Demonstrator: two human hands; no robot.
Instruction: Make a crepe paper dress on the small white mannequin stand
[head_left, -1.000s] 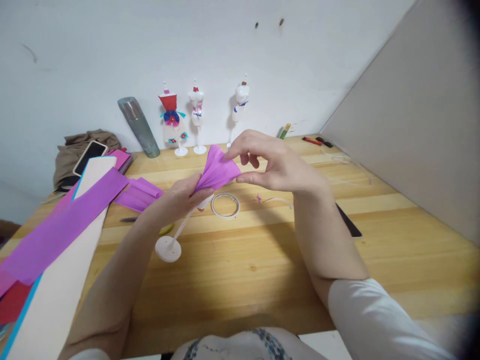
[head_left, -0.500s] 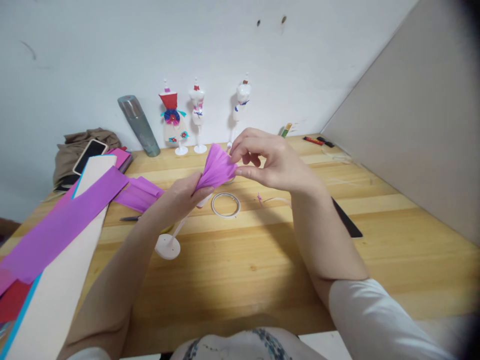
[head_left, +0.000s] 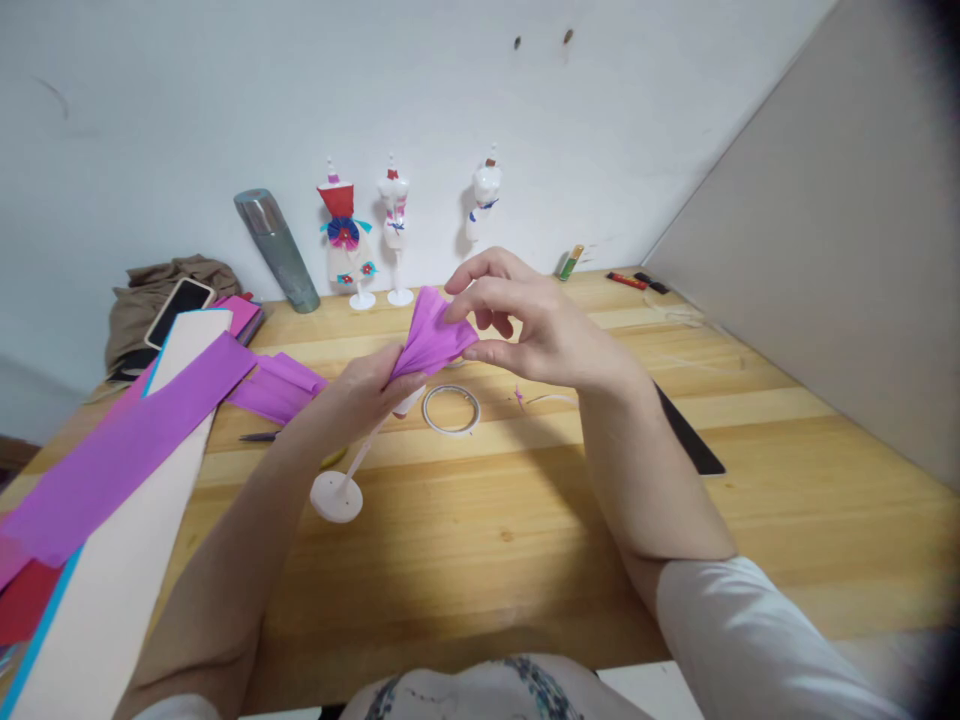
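A fan of pleated purple crepe paper spreads upward from my left hand, whose fingers and thumb pinch its gathered lower end. My right hand touches the fan's right edge, with thumb and index finger apart on either side of it and the other fingers curled. Below my left hand a small white mannequin stand with a round base leans at a tilt; its upper part is hidden behind the hand and paper. A roll of narrow tape lies on the table just beyond.
Three small mannequins, one in a red top, stand by the wall beside a grey-green flask. Long purple paper and white paper strips cover the left side. Scissors lie near; a black flat object is right.
My right hand has shifted slightly left over the fan, and its index finger has moved onto the paper's face. The mannequin base has moved very slightly. My left hand keeps its hold.
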